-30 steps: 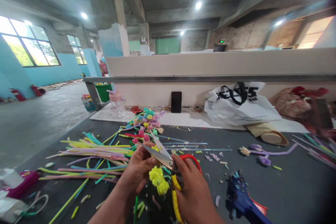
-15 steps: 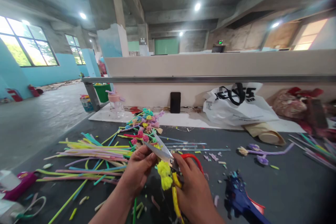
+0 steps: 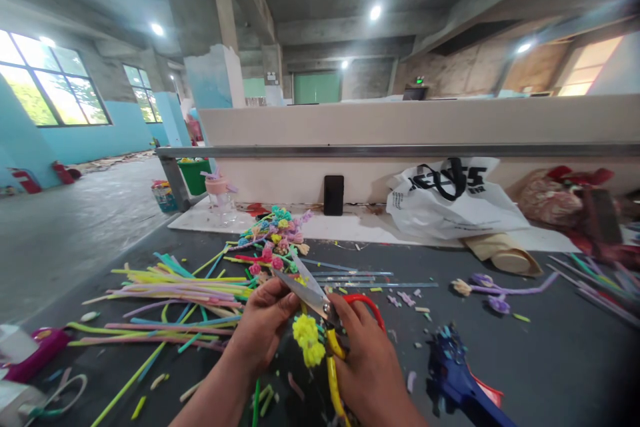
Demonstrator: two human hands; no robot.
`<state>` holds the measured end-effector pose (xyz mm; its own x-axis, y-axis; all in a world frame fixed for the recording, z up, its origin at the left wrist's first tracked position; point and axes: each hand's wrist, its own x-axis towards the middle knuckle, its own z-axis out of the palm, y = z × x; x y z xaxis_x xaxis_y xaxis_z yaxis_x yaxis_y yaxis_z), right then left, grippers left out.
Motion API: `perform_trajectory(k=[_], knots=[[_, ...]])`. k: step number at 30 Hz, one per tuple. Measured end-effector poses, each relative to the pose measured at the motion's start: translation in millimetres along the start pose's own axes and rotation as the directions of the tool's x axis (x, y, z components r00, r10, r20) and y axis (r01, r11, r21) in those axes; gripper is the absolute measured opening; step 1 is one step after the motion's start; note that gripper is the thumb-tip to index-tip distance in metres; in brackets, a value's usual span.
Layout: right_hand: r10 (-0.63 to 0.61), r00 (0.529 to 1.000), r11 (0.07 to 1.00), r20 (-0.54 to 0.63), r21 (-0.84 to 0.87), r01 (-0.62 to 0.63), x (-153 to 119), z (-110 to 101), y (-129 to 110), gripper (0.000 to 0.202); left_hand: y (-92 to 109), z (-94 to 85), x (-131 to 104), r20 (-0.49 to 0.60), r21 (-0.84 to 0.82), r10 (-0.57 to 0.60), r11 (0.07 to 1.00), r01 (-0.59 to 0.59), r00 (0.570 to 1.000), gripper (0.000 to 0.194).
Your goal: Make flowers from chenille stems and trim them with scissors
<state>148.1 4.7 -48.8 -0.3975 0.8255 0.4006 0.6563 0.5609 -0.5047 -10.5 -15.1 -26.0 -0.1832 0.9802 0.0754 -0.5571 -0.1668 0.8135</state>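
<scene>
Yellow fuzzy piece (image 3: 309, 340) has shifted slightly left and down since half a second ago; the scissors (image 3: 320, 304) are practically unmoved.

Left of the hands lies a loose spread of coloured fuzzy stems (image 3: 185, 288), with a pile of finished flowers (image 3: 280, 233) beyond it. Clear rods (image 3: 373, 279) lie behind the right hand (image 3: 370, 360). To the right are a purple-stemmed flower (image 3: 531, 287) and a dark blue tool (image 3: 463, 383). Open scissor blades cross in front of the yellow piece's upper end and partly hide it.

Dark worktop (image 3: 565, 353) carries scattered offcuts. At its far edge a black phone (image 3: 334, 195) stands upright, with a white bag (image 3: 450, 207) to its right, both before a pale partition (image 3: 400, 125). Beyond: bare concrete ceiling, turquoise lower walls, windows (image 3: 55, 83) at left.

Subject piece shows two rounded, bright yellow, fluffy clusters, hanging between the hands above the worktop. Left hand (image 3: 267, 323): fingers pinched together on its upper end, exact contact hidden. Right hand: fingers wrapped around the scissors' red handle.
</scene>
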Motion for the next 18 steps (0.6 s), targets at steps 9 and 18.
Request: perform_trajectory(k=[9,18], knots=[[-0.026,0.999,0.999,-0.036,-0.036,0.025,-0.1,3.2,5.1,0.061,3.1,1.7,-1.3,-0.019,0.034,0.008,0.999,-0.008,1.0,0.018],[-0.018,0.999,0.988,-0.031,0.153,0.023,0.7,7.1,5.1,0.06,3.6,1.3,-1.0,0.02,-0.046,0.012,0.999,-0.012,1.0,0.021]])
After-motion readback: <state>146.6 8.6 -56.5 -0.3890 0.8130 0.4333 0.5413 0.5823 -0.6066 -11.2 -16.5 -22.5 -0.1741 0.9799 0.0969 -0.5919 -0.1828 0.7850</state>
